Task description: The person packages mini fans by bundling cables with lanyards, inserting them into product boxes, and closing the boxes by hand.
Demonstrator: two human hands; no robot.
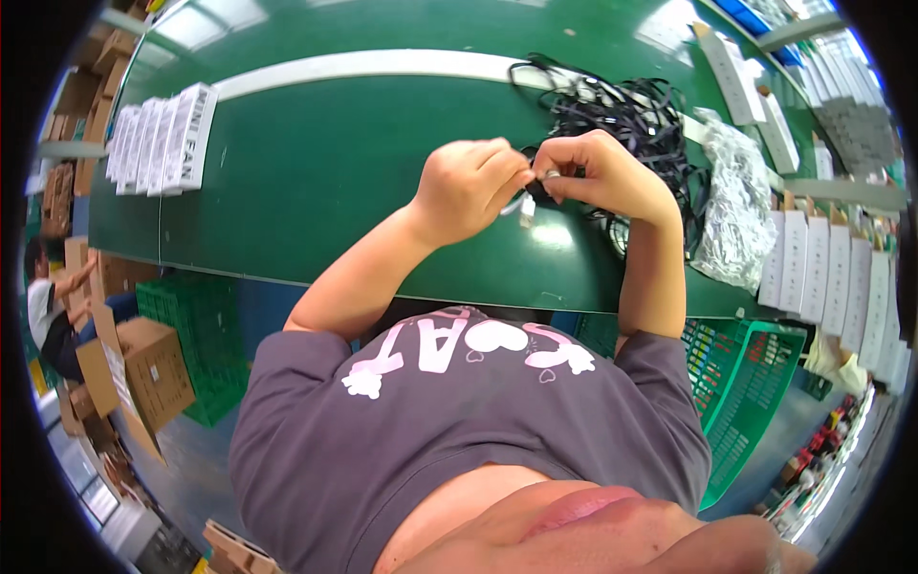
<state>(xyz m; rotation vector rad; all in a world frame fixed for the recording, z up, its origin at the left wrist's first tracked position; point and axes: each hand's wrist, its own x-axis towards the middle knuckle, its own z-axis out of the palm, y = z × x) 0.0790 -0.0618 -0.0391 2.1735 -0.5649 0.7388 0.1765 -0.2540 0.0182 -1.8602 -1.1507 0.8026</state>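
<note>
Head camera is looking down at your two hands, which are meeting over the green table (316, 172). Your left hand (469, 187) is curling closed, and its fingertips are pinching a small white connector (527, 208) that is hanging just under the fingers. Your right hand (598, 172) is also closing, with the fingers bending around a thin black cable (541, 194) right beside the connector; both hands are touching each other at the fingertips. The connector and cable end are sitting between the two hands, a little above the table surface, near the middle of the table.

Behind your right hand a tangled pile of black cables (626, 110) is lying on the table, and the hand is covering part of it. To the right of this pile a crumpled clear plastic bag (734, 206) is resting, near the table edge. A row of white boxes (832, 273) is standing along the right side, and more white boxes (163, 139) are lying together at the far left of the table. A white stripe (363, 65) is running across the far part of the table.

Below the table edge a green plastic crate (755, 383) is standing at your right, and cardboard boxes (143, 368) are standing on the floor at your left, where another person (48, 306) is working.
</note>
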